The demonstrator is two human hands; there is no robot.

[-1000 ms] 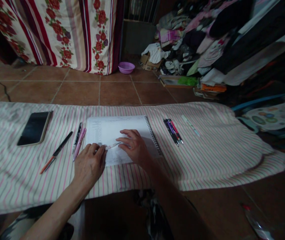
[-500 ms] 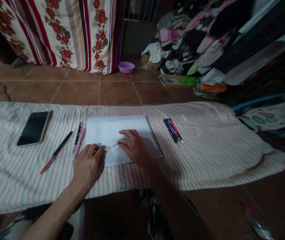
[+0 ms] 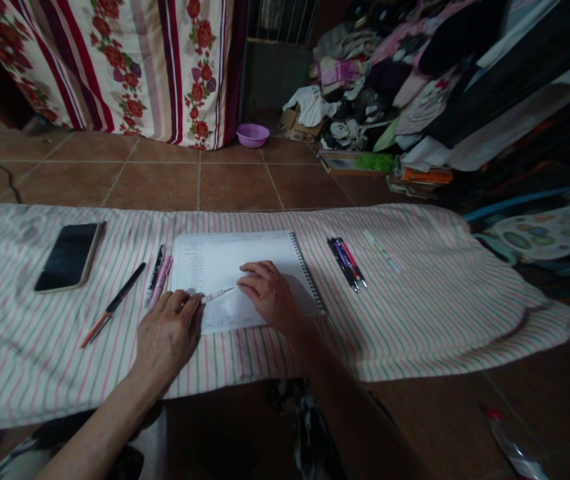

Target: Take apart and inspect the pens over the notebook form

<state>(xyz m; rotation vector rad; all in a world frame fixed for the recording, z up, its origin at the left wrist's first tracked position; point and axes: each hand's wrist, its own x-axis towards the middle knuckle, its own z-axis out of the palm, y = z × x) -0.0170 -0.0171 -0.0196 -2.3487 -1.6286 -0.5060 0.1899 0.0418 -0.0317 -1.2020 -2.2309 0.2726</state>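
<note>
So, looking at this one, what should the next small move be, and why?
Probably have the right hand pinch the slim tip of the white patterned pen. The left hand grips its other end over the spiral-bound notebook, and the tip points toward the nearby right hand. Whether those fingers already hold something small is unclear.

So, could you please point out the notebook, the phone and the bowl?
Notebook (image 3: 227, 261): head view, on the white page.
Phone (image 3: 68, 257): head view, on the dark screen.
Bowl (image 3: 253, 142): head view, on the outer wall.
</note>
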